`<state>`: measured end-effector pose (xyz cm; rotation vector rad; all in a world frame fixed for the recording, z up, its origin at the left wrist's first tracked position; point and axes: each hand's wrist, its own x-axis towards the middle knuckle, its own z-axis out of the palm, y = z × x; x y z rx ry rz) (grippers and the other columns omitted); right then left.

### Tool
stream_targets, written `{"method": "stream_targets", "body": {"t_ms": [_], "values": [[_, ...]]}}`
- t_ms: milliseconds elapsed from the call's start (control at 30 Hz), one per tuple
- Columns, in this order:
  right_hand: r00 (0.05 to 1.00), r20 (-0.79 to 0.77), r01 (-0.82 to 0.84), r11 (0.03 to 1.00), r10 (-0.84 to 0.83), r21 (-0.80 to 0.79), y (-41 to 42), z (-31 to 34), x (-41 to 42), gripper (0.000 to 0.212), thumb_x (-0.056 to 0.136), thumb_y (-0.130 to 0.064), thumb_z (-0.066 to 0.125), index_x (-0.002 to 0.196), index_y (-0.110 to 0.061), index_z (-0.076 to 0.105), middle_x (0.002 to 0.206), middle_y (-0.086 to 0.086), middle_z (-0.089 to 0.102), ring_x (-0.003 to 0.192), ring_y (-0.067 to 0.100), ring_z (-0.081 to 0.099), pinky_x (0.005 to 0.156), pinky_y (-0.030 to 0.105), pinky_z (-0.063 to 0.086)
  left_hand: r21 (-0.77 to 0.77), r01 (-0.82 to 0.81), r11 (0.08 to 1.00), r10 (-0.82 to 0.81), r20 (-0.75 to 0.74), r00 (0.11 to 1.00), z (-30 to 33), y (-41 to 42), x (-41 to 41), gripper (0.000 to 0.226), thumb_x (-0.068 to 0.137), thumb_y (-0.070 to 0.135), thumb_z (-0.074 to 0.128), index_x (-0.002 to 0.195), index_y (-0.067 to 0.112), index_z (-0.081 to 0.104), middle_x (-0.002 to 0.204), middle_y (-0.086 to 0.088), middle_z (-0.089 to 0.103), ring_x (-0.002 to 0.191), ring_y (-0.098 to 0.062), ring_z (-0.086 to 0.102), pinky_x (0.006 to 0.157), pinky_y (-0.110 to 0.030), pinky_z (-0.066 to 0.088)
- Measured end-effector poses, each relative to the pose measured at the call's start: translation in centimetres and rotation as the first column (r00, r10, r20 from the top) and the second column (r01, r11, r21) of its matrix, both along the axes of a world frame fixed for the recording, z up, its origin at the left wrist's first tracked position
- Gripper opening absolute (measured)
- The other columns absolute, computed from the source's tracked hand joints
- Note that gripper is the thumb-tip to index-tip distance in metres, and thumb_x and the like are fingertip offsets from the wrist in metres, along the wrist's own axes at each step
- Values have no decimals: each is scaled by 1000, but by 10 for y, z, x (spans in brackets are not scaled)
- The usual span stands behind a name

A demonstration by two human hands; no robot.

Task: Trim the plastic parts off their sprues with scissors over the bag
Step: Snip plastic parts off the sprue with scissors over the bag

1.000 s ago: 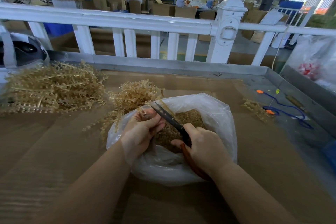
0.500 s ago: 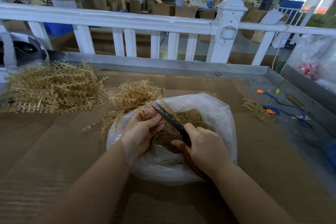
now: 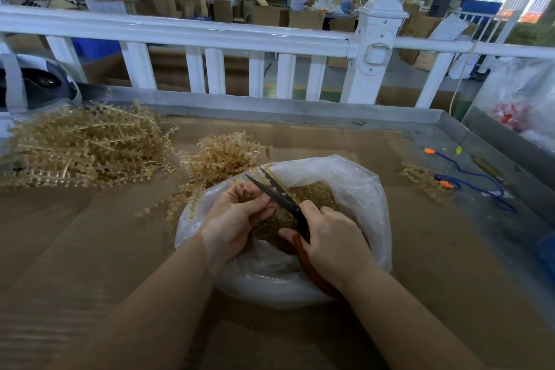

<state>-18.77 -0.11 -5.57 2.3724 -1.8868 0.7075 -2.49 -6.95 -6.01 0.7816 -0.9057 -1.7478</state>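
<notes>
A clear plastic bag [image 3: 357, 189] lies open on the cardboard-covered table, filled with small tan trimmed parts [image 3: 315, 192]. My left hand [image 3: 234, 216] grips a tan sprue [image 3: 243, 186] over the bag's left rim. My right hand [image 3: 330, 237] holds the scissors [image 3: 279, 192] by their red-brown handles; the black blades are spread apart around the sprue's tip. A large heap of tan sprues [image 3: 81, 144] lies at the left, a smaller heap [image 3: 222, 156] just behind the bag.
A white railing [image 3: 210, 36] runs along the table's far edge. A blue cord with orange pieces [image 3: 468, 177] and a loose sprue [image 3: 420, 177] lie at the right. A white-and-black device [image 3: 36, 84] sits far left. Another plastic bag [image 3: 519, 99] stands at the right.
The scissor blades have opened wider at the sprue's tip. Both hands stay in nearly the same place over the bag.
</notes>
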Motion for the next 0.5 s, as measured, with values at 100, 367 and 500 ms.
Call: {"method": "stream_targets", "body": {"t_ms": [100, 367, 500], "values": [[1000, -4, 0, 1000, 0, -4, 0, 1, 0, 46, 91, -61, 38, 112, -22, 49, 90, 1, 61, 81, 17, 58, 70, 23, 42, 4, 15, 1000, -15, -10, 1000, 1, -1, 0, 45, 85, -12, 52, 54, 18, 65, 64, -1, 68, 63, -9, 68, 58, -17, 55], [1000, -11, 7, 1000, -7, -26, 1, 1, 0, 45, 91, -61, 39, 109, -21, 52, 86, 0, 62, 76, 16, 59, 65, 21, 40, 20, 6, 1000, -6, -8, 1000, 4, 2, 0, 36, 86, -13, 51, 63, 13, 63, 68, -2, 70, 64, -10, 68, 58, -18, 56], [1000, -1, 4, 999, -4, -40, 1, 0, 0, 45, 91, -60, 41, 107, -20, 54, 83, 0, 62, 74, 16, 60, 63, 20, 39, 57, -4, 998, 7, -44, 999, 6, 3, 1, 17, 83, -11, 53, 81, 5, 59, 73, -7, 70, 64, -12, 68, 57, -18, 55]]}}
